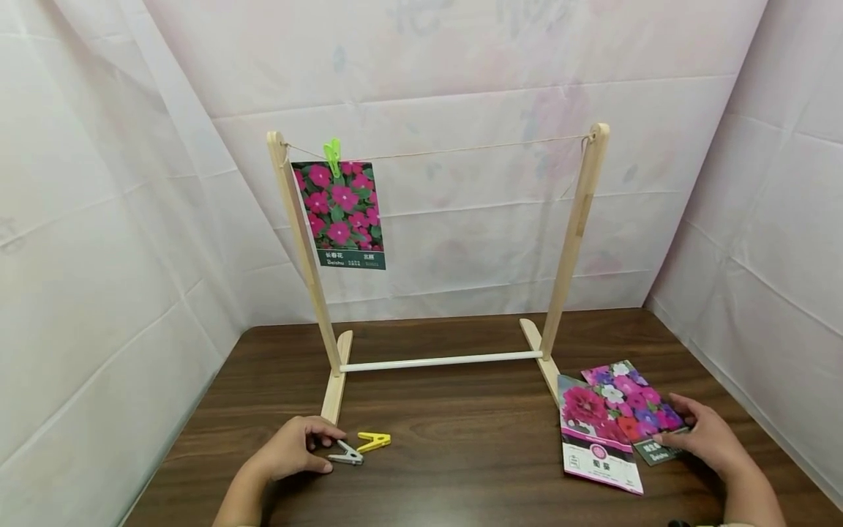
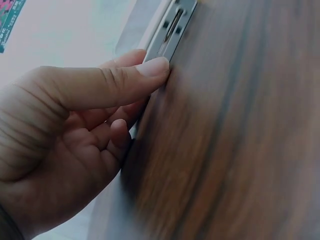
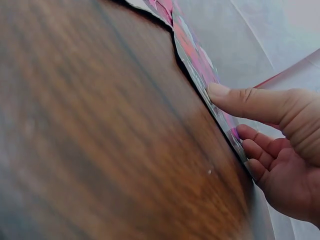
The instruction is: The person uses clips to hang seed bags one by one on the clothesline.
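On the table's left side, my left hand [image 1: 294, 448] pinches the handle end of a grey clothespin [image 1: 351, 457]. The left wrist view shows the thumb [image 2: 152, 67] and fingers at the end of that clothespin [image 2: 173, 25]. A yellow clothespin [image 1: 375, 440] lies just beyond it. Over at the right, my right hand [image 1: 707, 437] grips a seed packet with mixed petunia-like flowers [image 1: 635, 399], thumb and fingers at its edges. That packet lies flat, partly under a second seed packet with a dark pink bloom [image 1: 596, 432]. In the right wrist view the thumb [image 3: 219, 91] touches the packet's edge.
A wooden stand [image 1: 569, 241] with a white crossbar [image 1: 441, 361] rises behind the hands. String [image 1: 474, 149] runs between its posts. A light green clothespin [image 1: 333, 156] holds a pink-flowered seed packet [image 1: 342, 212] on the string's left end. Pale cloth hangs around the brown table [image 1: 448, 468].
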The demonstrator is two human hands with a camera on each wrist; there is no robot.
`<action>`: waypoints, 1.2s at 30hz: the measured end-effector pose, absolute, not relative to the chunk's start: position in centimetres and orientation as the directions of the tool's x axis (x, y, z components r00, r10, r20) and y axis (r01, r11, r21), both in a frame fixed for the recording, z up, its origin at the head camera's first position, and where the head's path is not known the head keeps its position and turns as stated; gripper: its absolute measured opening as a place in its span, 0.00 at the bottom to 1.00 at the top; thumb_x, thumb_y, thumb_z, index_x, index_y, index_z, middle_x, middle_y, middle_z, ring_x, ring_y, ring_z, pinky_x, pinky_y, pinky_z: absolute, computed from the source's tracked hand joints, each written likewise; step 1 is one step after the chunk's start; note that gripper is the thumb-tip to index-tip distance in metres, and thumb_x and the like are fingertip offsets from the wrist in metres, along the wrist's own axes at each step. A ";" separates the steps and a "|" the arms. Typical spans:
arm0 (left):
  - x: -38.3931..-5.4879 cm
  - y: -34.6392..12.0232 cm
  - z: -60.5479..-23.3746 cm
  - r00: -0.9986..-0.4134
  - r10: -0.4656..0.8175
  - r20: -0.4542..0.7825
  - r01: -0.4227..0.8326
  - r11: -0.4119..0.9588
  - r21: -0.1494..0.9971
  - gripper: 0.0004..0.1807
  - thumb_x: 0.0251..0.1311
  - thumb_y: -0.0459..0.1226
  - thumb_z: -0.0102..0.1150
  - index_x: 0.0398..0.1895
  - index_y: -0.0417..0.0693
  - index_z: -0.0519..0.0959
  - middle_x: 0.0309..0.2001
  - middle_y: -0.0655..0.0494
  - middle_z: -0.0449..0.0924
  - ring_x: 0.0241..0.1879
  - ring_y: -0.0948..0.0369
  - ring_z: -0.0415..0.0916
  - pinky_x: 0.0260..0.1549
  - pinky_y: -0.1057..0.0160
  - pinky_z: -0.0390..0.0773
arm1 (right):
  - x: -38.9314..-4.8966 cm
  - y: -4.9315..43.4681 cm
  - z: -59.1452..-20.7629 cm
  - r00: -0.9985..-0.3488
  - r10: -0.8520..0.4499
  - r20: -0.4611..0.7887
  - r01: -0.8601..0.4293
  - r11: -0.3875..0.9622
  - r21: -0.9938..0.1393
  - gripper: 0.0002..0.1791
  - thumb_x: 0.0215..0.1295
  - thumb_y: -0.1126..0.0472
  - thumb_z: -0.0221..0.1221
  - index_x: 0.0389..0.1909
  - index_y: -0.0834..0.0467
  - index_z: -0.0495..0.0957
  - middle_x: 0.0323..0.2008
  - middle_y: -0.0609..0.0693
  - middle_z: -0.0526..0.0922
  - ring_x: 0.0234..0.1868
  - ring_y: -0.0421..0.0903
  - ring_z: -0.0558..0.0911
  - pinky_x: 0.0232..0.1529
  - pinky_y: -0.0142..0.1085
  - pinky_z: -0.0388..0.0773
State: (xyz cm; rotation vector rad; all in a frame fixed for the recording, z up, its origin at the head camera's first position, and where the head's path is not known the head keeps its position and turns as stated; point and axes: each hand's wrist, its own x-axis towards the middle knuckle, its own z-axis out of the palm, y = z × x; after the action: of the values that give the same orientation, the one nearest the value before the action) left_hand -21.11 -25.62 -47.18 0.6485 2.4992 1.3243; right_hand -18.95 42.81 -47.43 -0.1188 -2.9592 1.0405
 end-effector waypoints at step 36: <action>-20.7 -27.2 -47.7 -0.903 0.430 0.010 0.144 0.280 0.949 0.20 0.54 0.30 0.69 0.50 0.29 0.79 0.42 0.36 0.80 0.38 0.60 0.77 0.35 0.65 0.79 | -18.2 42.3 -48.2 -0.967 0.192 0.168 -0.076 0.412 -0.908 0.24 0.66 0.69 0.60 0.61 0.49 0.73 0.34 0.28 0.80 0.34 0.29 0.78 0.34 0.23 0.76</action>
State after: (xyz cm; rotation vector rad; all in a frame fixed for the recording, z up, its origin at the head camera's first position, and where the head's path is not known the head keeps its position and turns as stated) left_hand -20.74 -27.16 -47.73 0.5289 2.3022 1.6663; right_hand -18.24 42.31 -48.19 -0.1014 -2.4237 1.5773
